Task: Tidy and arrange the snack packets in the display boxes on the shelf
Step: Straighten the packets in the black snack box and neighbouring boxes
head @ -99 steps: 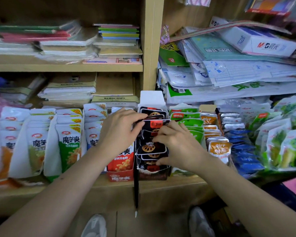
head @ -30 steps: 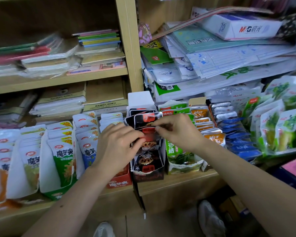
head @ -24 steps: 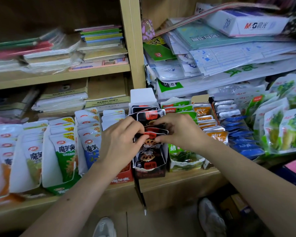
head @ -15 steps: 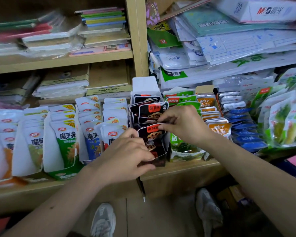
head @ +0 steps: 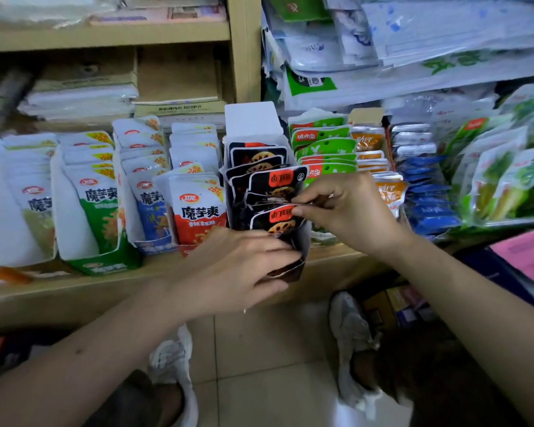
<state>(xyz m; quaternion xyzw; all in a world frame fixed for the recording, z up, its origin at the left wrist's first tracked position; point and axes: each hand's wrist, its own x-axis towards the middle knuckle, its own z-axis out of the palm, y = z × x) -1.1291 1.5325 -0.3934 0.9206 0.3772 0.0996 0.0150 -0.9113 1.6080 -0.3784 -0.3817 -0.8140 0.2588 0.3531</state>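
We're at a crowded wooden shelf (head: 74,291), stationery piled behind it and snack boxes ranked along the front. In the middle, the display box (head: 253,121) of black packets (head: 275,186) sits right at the shelf's front edge, between the red konjac packets (head: 198,211) and the green packets (head: 324,143).

Our left hand (head: 228,269) curls its fingers round the box's front end and braces it. Our right hand (head: 346,211) pinches packet tops between thumb and fingertips.

To do this well, we'd say hold that box firm so near the edge. Stand the packets one behind another, labels outward, and press the leaning ones down so nothing spills over the low front wall.

Now the writing: the neighbours read 魔芋爽 in bold, with a yellow 20% corner flash. The black packets carry a red patch with white characters, too blurred for us to read surely.
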